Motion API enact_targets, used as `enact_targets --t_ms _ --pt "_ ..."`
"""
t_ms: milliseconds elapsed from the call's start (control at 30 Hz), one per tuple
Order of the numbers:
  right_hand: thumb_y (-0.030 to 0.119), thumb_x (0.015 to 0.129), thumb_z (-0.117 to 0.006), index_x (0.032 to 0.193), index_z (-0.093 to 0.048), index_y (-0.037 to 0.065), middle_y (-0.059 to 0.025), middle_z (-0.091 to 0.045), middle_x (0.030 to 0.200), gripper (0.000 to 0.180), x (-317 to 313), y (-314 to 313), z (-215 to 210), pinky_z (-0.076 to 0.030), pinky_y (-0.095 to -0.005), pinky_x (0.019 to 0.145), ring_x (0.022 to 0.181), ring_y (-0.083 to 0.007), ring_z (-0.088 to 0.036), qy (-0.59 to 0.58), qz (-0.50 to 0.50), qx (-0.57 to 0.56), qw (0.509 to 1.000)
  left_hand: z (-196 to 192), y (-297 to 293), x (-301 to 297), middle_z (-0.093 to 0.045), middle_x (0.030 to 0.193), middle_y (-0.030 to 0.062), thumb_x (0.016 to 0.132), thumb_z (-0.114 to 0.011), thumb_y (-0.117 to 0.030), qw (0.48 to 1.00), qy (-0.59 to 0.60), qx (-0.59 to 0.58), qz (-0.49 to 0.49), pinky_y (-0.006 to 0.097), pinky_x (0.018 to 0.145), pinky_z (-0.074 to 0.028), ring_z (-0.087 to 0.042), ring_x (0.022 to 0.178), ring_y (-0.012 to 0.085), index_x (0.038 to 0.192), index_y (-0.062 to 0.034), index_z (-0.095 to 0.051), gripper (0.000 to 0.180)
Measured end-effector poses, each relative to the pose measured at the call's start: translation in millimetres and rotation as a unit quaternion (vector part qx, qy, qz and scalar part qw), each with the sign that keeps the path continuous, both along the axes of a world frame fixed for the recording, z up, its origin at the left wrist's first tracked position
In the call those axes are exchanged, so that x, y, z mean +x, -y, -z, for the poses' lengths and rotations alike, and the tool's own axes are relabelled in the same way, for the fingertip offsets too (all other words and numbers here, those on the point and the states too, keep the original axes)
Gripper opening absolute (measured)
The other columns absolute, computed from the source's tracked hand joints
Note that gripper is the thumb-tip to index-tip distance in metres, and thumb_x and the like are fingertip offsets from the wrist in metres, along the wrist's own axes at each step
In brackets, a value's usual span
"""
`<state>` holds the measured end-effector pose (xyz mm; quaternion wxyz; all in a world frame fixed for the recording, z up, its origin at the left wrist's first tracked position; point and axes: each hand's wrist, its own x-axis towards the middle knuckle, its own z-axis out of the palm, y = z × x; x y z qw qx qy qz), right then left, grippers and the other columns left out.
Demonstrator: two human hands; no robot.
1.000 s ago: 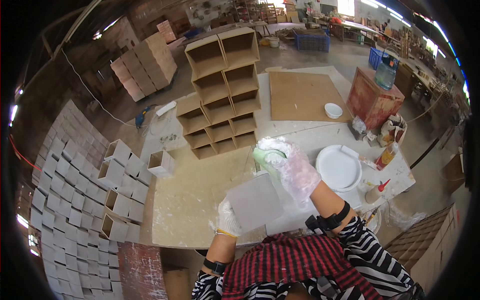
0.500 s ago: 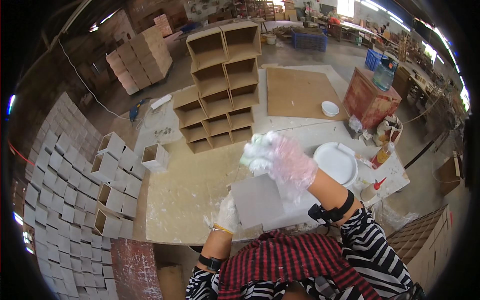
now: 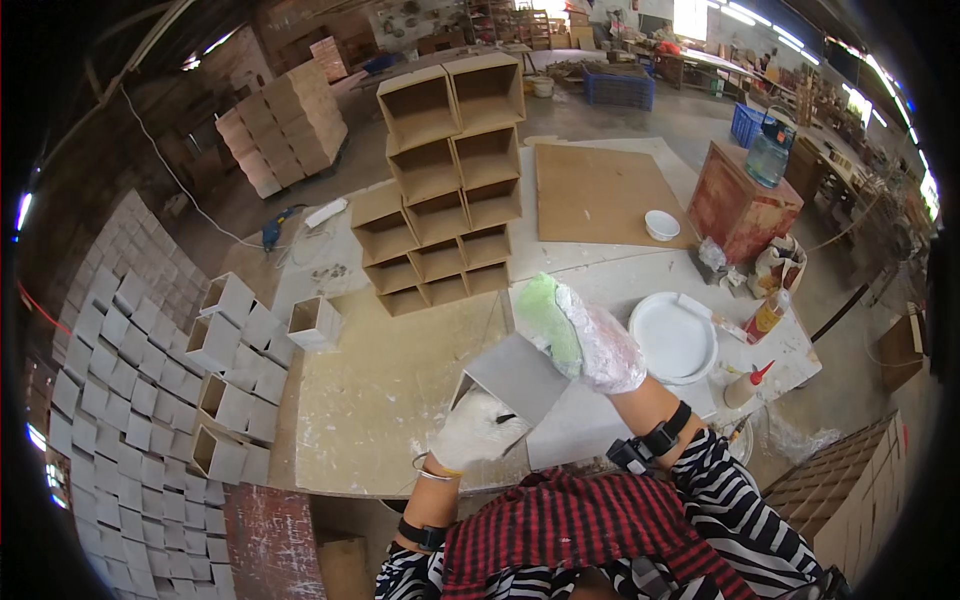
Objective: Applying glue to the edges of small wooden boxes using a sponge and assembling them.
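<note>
My left hand (image 3: 470, 430), in a white glove, is closed on a small grey open-ended box (image 3: 525, 375) and tilts it above the table. Part of that hand covers the box's open end. My right hand (image 3: 608, 350), wrapped in clear plastic smeared with white, grips a pale green sponge-like pad (image 3: 548, 318) at the box's far right edge; whether the pad touches it I cannot tell. To the right of this hand lies a round white tray of white liquid (image 3: 668, 345), with a white-handled brush (image 3: 700, 310) across its rim.
Bare brown boxes (image 3: 440, 215) stand stacked at the back of the table. Many grey-white boxes (image 3: 130, 400) are piled at the left, and one box (image 3: 315, 322) sits at the table's left edge. A red-capped bottle (image 3: 745, 385) and a yellow-red bottle (image 3: 768, 318) stand at the right.
The grey box has turned in my left hand, so its open end shows. My right hand has rotated and moved slightly right and down, bringing the green pad into plain sight.
</note>
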<state>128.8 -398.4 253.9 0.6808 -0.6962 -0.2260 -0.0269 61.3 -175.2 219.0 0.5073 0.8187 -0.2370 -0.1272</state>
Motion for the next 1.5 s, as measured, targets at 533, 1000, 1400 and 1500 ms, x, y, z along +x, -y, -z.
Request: enact_targets --t_ms 533,1000,1400,1500 --pt "0.036 0.101 -0.038 0.118 -0.055 0.002 -0.0039 -0.06 0.103 0.041 -4.1 -2.8 17.2 -0.045 -0.024 0.08 0.093 -0.0114 -0.056 -0.263 -0.083 0.219 0.936 -15.1 6.6 -7.8 -0.065 0.099 0.0164 0.077 -0.066 -0.039 0.951 0.245 0.186 -0.033 0.04 0.078 -0.049 -0.061 0.09 0.0358 0.104 -0.0069 -0.065 0.041" --pt "0.037 0.101 -0.034 0.116 -0.055 0.009 -0.004 -0.06 0.099 0.038 23.5 -20.5 54.9 -0.049 -0.031 0.076 0.083 -0.0181 -0.059 -0.237 -0.056 0.08 0.967 2.2 -13.4 -8.0 -0.061 0.117 0.0104 0.085 -0.062 -0.018 0.97 -0.167 -0.174 -0.004 0.035 0.093 -0.042 -0.055 0.11 0.0233 0.121 -0.0003 -0.056 0.041" --pt "0.044 0.096 -0.046 0.114 -0.055 0.005 -0.0112 -0.063 0.095 0.044 22.2 -30.4 78.5 -0.052 -0.0332 0.071 0.083 -0.0228 -0.06 -0.415 -0.102 0.349 0.834 97.1 -1.7 -82.0 -0.059 0.087 0.0028 0.088 -0.054 -0.024 0.821 -0.043 -0.348 -0.45 0.035 0.066 -0.048 -0.059 0.088 0.0192 0.109 -0.0016 -0.058 0.031" --pt "0.045 0.095 -0.047 0.112 -0.056 0.004 -0.0112 -0.063 0.091 0.045 16.1 -35.7 87.1 -0.051 -0.0313 0.068 0.08 -0.0219 -0.059 -0.412 -0.067 0.356 0.836 55.8 -21.5 -104.0 -0.061 0.104 0.0065 0.087 -0.055 -0.014 0.714 -0.118 -0.588 -0.362 0.033 0.08 -0.046 -0.057 0.097 0.0187 0.116 0.0002 -0.054 0.033"
